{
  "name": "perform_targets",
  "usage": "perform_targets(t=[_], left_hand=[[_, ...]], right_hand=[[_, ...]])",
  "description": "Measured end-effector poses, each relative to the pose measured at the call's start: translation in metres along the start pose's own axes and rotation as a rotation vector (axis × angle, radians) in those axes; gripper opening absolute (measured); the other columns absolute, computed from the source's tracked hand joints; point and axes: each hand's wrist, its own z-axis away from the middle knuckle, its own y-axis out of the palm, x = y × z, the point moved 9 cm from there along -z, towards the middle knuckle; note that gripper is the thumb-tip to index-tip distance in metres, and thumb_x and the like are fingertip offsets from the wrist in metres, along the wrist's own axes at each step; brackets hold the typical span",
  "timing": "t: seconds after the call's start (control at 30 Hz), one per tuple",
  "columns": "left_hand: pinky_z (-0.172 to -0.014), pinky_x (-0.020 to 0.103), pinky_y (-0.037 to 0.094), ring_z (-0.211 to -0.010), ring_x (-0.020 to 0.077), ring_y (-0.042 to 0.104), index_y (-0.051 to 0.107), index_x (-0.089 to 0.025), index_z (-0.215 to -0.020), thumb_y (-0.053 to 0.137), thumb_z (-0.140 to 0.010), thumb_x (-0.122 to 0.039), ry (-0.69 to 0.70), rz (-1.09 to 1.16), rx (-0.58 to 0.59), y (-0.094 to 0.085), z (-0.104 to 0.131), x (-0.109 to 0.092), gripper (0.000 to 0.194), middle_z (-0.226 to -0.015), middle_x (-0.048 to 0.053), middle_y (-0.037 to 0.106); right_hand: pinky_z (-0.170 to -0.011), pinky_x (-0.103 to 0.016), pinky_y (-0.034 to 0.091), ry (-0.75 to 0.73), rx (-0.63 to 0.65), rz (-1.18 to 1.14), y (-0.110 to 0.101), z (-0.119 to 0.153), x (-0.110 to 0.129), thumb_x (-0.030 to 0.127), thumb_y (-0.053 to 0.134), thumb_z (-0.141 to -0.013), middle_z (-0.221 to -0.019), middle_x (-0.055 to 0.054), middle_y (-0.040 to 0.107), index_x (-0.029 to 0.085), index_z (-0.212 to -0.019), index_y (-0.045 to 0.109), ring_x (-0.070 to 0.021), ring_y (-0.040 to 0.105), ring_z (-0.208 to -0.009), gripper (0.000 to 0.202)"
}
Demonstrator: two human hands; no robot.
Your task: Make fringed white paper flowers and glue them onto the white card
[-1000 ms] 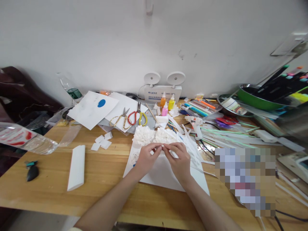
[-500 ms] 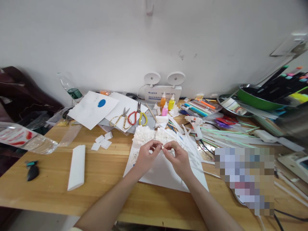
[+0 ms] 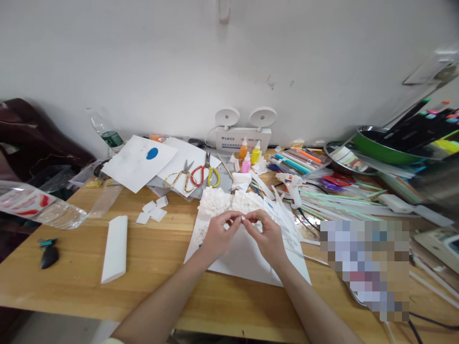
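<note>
My left hand [image 3: 223,233] and my right hand [image 3: 264,232] meet fingertip to fingertip above a white sheet [image 3: 247,260]. Both are closed in a pinch on one tiny white piece [image 3: 243,218], too small to tell whether it is paper. Behind the fingers lie heaps of crumpled white bits [image 3: 214,200] on the far part of the sheet. White paper strips [image 3: 283,220] fan out just right of my right hand. My fingers hide part of the heaps.
Scissors [image 3: 186,172], red-and-yellow-handled cutters [image 3: 206,174], small paint bottles [image 3: 245,165] and a glue gun [image 3: 292,188] stand or lie toward the wall. At left are small white squares [image 3: 157,213], a folded white paper [image 3: 114,248] and a plastic bottle [image 3: 68,212]. A pixelated patch covers the right.
My fingertips have shifted slightly against each other, and the tiny white piece shows a little more between them. Everything else stays in place.
</note>
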Motion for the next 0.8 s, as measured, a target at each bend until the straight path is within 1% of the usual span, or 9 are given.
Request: perform_targets(t=[0.13, 0.27, 0.37, 0.47, 0.53, 0.67, 0.8], left_hand=[[-0.068, 0.023, 0.044, -0.077, 0.0141, 0.06, 0.065, -0.017, -0.084, 0.05, -0.078, -0.025, 0.007, -0.016, -0.016, -0.001, 0.001, -0.001, 0.017, -0.085, 0.004, 0.068], [-0.069, 0.025, 0.045, -0.078, 0.0151, 0.061, 0.066, -0.018, -0.085, 0.05, -0.078, -0.026, 0.0, -0.014, -0.017, -0.001, 0.001, 0.0, 0.019, -0.086, 0.004, 0.069], [-0.069, 0.026, 0.046, -0.079, 0.0158, 0.061, 0.066, -0.017, -0.086, 0.051, -0.078, -0.028, -0.012, -0.012, -0.027, -0.002, 0.001, 0.001, 0.02, -0.088, 0.005, 0.069], [-0.07, 0.026, 0.046, -0.08, 0.0162, 0.061, 0.066, -0.018, -0.087, 0.05, -0.078, -0.028, -0.015, -0.001, -0.024, -0.001, 0.001, 0.002, 0.021, -0.089, 0.005, 0.069], [-0.071, 0.026, 0.046, -0.081, 0.0164, 0.061, 0.066, -0.018, -0.087, 0.05, -0.078, -0.028, -0.012, 0.011, -0.016, 0.0, 0.001, 0.002, 0.021, -0.089, 0.005, 0.069], [-0.073, 0.025, 0.046, -0.084, 0.0159, 0.061, 0.065, -0.019, -0.09, 0.049, -0.079, -0.028, -0.017, 0.031, -0.001, 0.002, 0.001, 0.003, 0.022, -0.092, 0.004, 0.068], [-0.071, 0.024, 0.045, -0.081, 0.0144, 0.06, 0.063, -0.018, -0.089, 0.051, -0.078, -0.028, -0.043, 0.031, -0.04, -0.003, 0.0, 0.006, 0.019, -0.09, 0.004, 0.067]], right_hand=[[-0.067, -0.03, 0.042, -0.012, -0.044, 0.029, -0.004, 0.0, 0.003, 0.024, 0.058, -0.078, -0.072, -0.001, 0.057, 0.02, -0.079, 0.059, -0.0159, 0.053, -0.071, 0.004], [-0.066, -0.03, 0.044, -0.031, -0.103, 0.088, -0.009, 0.002, 0.009, 0.023, 0.058, -0.077, -0.073, -0.001, 0.058, 0.021, -0.082, 0.061, -0.0161, 0.053, -0.071, 0.006], [-0.067, -0.032, 0.045, -0.124, -0.151, 0.16, -0.01, 0.004, 0.017, 0.021, 0.058, -0.077, -0.076, -0.003, 0.059, 0.022, -0.086, 0.064, -0.0168, 0.054, -0.073, 0.011], [-0.067, -0.033, 0.044, -0.237, -0.212, 0.247, -0.011, 0.008, 0.027, 0.017, 0.058, -0.077, -0.074, -0.003, 0.059, 0.022, -0.085, 0.065, -0.0175, 0.053, -0.073, 0.012], [-0.066, -0.033, 0.044, -0.269, -0.227, 0.273, -0.011, 0.009, 0.029, 0.016, 0.058, -0.077, -0.072, -0.003, 0.058, 0.022, -0.083, 0.065, -0.0177, 0.052, -0.072, 0.011], [-0.067, -0.034, 0.043, -0.234, -0.181, 0.237, -0.009, 0.006, 0.028, 0.017, 0.057, -0.077, -0.072, -0.003, 0.058, 0.021, -0.08, 0.061, -0.018, 0.053, -0.072, 0.006], [-0.067, -0.032, 0.043, -0.117, -0.075, 0.132, -0.005, 0.001, 0.018, 0.02, 0.056, -0.078, -0.072, -0.002, 0.057, 0.021, -0.079, 0.058, -0.0173, 0.052, -0.072, 0.003]])
